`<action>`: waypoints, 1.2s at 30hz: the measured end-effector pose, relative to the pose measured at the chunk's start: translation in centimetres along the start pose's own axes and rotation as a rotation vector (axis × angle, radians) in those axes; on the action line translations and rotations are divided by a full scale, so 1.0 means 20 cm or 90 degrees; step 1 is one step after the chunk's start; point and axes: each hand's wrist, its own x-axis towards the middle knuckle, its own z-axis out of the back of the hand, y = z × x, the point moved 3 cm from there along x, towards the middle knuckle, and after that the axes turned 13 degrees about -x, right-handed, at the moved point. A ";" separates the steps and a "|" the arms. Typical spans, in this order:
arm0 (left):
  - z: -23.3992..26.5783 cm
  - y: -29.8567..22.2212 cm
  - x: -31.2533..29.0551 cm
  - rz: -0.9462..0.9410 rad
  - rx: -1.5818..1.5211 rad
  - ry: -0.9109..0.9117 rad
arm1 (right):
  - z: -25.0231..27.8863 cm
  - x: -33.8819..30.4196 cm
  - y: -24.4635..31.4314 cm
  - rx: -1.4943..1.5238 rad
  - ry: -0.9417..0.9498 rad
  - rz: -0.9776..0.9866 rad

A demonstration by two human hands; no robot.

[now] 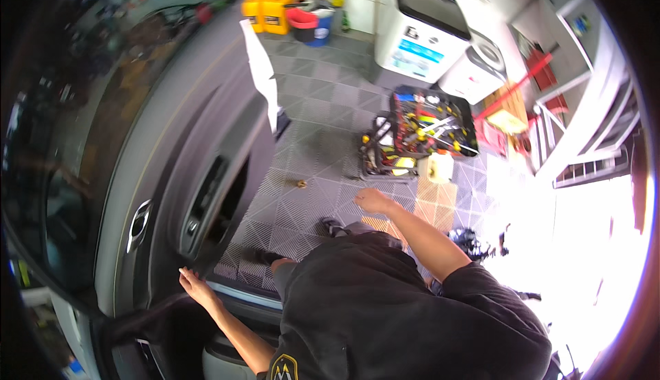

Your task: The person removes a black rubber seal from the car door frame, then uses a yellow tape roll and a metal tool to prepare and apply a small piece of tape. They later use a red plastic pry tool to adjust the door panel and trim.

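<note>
My left hand (197, 288) is beside the lower end of a dark car door panel (165, 174), close to its surface; I cannot tell whether it touches. Its fingers are partly stretched out, and I see nothing held in them. Above the tiled floor, my right hand (373, 201) is closed with its fingers curled under, so anything inside is hidden. A silver door handle (139, 226) sits on the panel near my left hand. Beyond my right hand stands an open tool case (469, 115) full of hand tools, with a black tool tote (390, 176) next to it.
Yellow canisters (277, 13) and a blue bucket (320, 29) stand at the back wall. A white top-loading washing machine (412, 40) is at the far right of them. A small brownish object (302, 183) lies on the grey floor tiles (309, 146). White metal framing (584, 126) rises at right.
</note>
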 end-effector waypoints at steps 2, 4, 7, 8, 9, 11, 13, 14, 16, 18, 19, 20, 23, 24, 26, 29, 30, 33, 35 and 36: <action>-0.12 -0.04 -0.06 0.011 0.051 0.068 | 0.15 -0.11 0.01 0.112 0.014 -0.072; -0.26 -0.09 -0.06 0.046 0.094 0.157 | 0.23 -0.20 -0.14 0.199 -0.085 -0.262; -0.43 -0.30 -0.13 -0.018 0.171 0.241 | 0.36 -0.25 -0.38 0.249 -0.239 -0.432; -0.52 -0.42 -0.25 -0.045 0.133 0.330 | 0.43 -0.26 -0.48 0.226 -0.289 -0.458; -0.68 -0.63 -0.43 -0.079 0.111 0.418 | 0.44 -0.27 -0.58 0.220 -0.331 -0.486; -0.98 -1.02 -0.83 -0.159 0.044 0.608 | 0.49 -0.24 -0.69 0.204 -0.366 -0.485; -1.26 -1.26 -1.21 -0.283 -0.043 0.873 | 0.57 -0.17 -0.70 0.172 -0.333 -0.468; -1.37 -1.34 -1.42 -0.235 -0.163 1.003 | 0.59 -0.12 -0.73 0.158 -0.376 -0.378; -1.57 -1.48 -1.65 -0.314 -0.242 1.298 | 0.64 0.06 -0.75 0.127 -0.428 -0.307; -1.73 -1.64 -1.82 -0.423 -0.220 1.463 | 0.70 0.24 -0.81 0.138 -0.366 -0.381; -1.74 -1.60 -1.85 -0.374 -0.294 1.403 | 0.69 0.33 -0.89 0.126 -0.331 -0.437; -1.75 -1.56 -1.89 -0.327 -0.362 1.348 | 0.64 0.42 -0.97 0.119 -0.299 -0.497; -2.00 -1.43 -1.87 -0.276 -0.385 1.526 | 0.62 0.63 -1.01 0.092 -0.232 -0.578; -2.08 -1.33 -1.85 -0.230 -0.363 1.545 | 0.56 0.56 -1.04 0.130 -0.269 -0.618; -2.20 -0.94 -1.80 -0.021 -0.182 1.458 | 0.53 0.52 -1.00 0.124 -0.373 -0.614; -2.32 -0.11 -1.49 0.098 0.156 1.289 | 0.47 0.46 -0.87 0.021 -0.338 -0.612; -2.31 0.21 -1.33 0.110 0.274 1.199 | 0.49 0.48 -0.87 0.019 -0.362 -0.610; -2.20 1.27 -0.81 0.166 0.568 0.916 | 0.54 0.46 -0.87 0.015 -0.340 -0.654; -2.19 1.61 -0.51 0.024 0.706 0.753 | 0.51 0.47 -0.89 0.034 -0.329 -0.629; -2.16 1.82 -0.36 0.024 0.744 0.702 | 0.54 0.48 -0.89 0.052 -0.317 -0.649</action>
